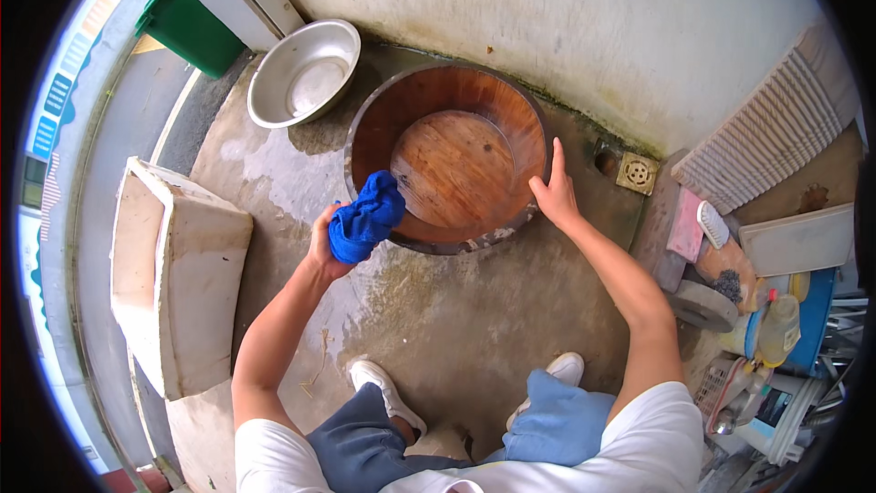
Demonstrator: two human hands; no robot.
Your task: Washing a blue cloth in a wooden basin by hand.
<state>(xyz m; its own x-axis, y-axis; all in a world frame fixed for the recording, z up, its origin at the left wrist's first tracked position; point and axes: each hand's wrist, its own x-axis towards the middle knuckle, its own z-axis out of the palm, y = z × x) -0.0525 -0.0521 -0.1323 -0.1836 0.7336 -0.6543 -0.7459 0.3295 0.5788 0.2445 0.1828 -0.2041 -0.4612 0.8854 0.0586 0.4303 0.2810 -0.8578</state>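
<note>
A round wooden tub (455,164) stands on the wet concrete floor in front of me, its bottom damp. My left hand (328,243) is closed around a bunched blue cloth (366,218) at the tub's near left rim. At the right rim is my right hand (558,188), with its index finger extended and thumb apart; it holds nothing, and whether it touches the rim cannot be told. An aluminium basin (308,75) rests tilted behind the tub to the left.
A white foam-like box (205,287) stands at left, a green bin (191,27) beyond it. A floor drain cover (637,173), a ribbed board (766,130), a scrubbing brush (713,224), a round stone disc (705,306) and a plastic bottle (780,329) lie at right.
</note>
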